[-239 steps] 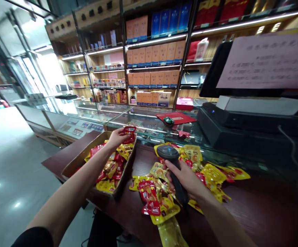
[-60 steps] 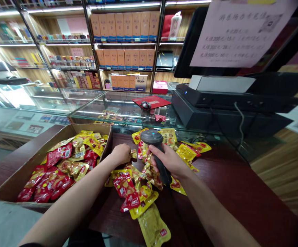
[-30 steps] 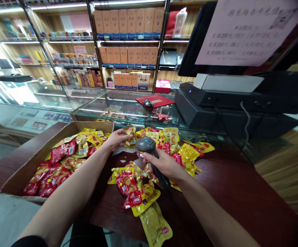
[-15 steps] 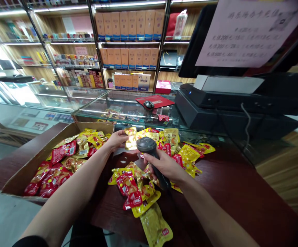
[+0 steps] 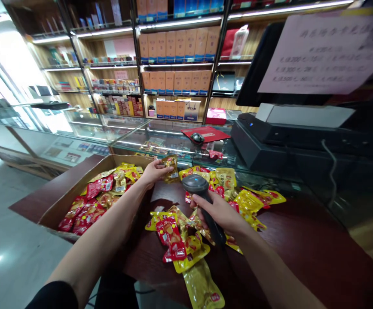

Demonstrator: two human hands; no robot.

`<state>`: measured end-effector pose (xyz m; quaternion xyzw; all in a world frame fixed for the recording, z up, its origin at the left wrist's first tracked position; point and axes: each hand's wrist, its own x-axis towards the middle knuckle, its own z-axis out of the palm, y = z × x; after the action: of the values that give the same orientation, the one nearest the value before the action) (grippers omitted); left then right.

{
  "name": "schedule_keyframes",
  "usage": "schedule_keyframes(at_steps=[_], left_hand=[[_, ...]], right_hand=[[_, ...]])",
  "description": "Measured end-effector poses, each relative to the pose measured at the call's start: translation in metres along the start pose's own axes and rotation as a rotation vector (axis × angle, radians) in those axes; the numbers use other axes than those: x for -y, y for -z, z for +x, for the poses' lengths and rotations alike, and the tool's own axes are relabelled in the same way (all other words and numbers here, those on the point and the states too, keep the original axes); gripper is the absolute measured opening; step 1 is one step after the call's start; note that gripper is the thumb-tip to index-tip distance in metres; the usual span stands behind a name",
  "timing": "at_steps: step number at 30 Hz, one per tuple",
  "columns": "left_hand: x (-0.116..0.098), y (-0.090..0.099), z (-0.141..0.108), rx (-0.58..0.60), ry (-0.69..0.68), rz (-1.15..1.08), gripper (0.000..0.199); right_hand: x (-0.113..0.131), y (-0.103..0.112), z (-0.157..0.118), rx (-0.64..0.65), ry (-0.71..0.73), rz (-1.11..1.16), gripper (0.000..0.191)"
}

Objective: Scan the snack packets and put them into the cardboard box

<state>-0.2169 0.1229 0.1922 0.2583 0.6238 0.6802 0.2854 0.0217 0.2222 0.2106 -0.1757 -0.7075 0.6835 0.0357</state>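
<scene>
Pinched in my left hand (image 5: 156, 172) is a small gold snack packet (image 5: 171, 168), held up just above the table near the box's right end. My right hand (image 5: 217, 209) is wrapped round the handle of a black barcode scanner (image 5: 195, 183), whose head faces away from me beside the packet. Red, yellow and gold snack packets lie loose around it: a red packet (image 5: 171, 240) in the near heap, a long gold packet (image 5: 203, 285) at the table's front edge, and a yellow packet (image 5: 248, 200) in the heap to the right.
An open cardboard box (image 5: 49, 214) full of similar packets stands at left on the dark wooden table (image 5: 289, 253). Behind are a glass counter (image 5: 163, 128), a mouse (image 5: 197, 137) on a red mat (image 5: 217, 134), and a black monitor (image 5: 254, 64) with a paper notice.
The gold packet in my left hand has lost its bright glare and now shows its printed side. My view has shifted, so everything appears further right. The scanner stays in my right hand.
</scene>
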Motion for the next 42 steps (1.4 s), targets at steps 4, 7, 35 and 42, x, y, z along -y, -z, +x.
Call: schedule_keyframes(at_steps=[4,7,35,42], left_hand=[[-0.029,0.039,-0.012,-0.121,-0.12,0.05,0.056],[-0.053,0.081,-0.024,-0.224,-0.198,0.117,0.055],[-0.043,0.018,-0.004,-0.091,-0.341,0.413,0.031],[0.017,-0.059,0.015,0.171,-0.252,0.411,0.026]], right_hand=[[-0.001,-0.002,-0.001,-0.013,-0.008,-0.012,0.041],[-0.004,-0.004,0.001,-0.002,-0.009,-0.019,0.043],[0.015,0.017,-0.008,-0.06,0.034,0.06,0.043],[0.025,0.041,-0.015,-0.121,0.089,0.138,0.041]])
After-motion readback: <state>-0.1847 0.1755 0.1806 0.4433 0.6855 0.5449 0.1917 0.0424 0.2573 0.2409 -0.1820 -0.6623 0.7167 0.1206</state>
